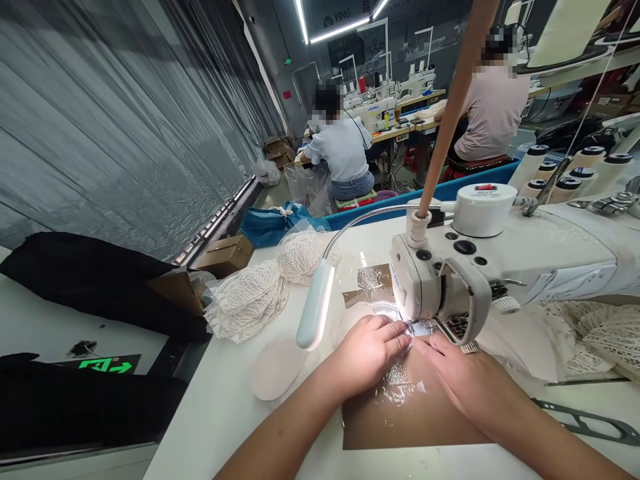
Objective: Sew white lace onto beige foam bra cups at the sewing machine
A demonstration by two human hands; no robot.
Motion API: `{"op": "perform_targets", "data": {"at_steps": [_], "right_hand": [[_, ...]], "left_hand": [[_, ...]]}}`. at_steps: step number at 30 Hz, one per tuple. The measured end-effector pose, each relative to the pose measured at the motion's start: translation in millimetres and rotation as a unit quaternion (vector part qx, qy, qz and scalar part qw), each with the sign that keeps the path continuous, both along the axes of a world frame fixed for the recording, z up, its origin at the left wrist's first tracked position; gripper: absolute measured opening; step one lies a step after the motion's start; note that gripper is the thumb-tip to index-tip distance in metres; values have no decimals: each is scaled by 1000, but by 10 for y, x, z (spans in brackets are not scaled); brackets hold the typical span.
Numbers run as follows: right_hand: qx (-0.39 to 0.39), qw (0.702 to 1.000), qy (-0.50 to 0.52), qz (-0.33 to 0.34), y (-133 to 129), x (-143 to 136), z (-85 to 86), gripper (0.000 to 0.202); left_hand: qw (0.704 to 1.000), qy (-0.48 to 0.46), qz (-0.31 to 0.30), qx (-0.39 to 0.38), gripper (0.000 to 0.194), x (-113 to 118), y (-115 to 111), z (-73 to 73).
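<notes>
A white sewing machine stands over the table, its lamp lit at the left. Beneath the machine's head lies a pale lace-edged fabric piece. My left hand rests on that fabric with its fingers together, the tips close to the needle area. Just right of it, my right hand reaches the same spot, fingers together and thumb side toward the needle. What the right fingertips pinch is too small to make out. Both hands are above a brown sheet taped to the table.
Stacks of lace pieces and a pale oval pad are at the left. More lace and a dark metal tool lie right. Thread cones stand behind the machine. Two people sit farther back.
</notes>
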State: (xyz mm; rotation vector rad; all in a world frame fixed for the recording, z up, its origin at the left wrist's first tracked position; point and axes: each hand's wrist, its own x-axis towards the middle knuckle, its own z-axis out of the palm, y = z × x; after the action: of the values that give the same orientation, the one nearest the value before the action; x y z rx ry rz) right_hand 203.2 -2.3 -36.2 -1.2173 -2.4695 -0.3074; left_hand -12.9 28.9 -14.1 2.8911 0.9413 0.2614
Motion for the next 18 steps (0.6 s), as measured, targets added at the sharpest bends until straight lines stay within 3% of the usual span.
{"op": "perform_targets", "data": {"at_steps": [13, 18], "right_hand": [[-58, 998, 26, 22, -6, 79, -20, 49], [-110, 992, 51, 19, 0, 86, -29, 46]], "left_hand": [[999, -13, 37, -11, 47, -9, 100, -19], [997, 7, 83, 6, 39, -7, 25, 67]]}}
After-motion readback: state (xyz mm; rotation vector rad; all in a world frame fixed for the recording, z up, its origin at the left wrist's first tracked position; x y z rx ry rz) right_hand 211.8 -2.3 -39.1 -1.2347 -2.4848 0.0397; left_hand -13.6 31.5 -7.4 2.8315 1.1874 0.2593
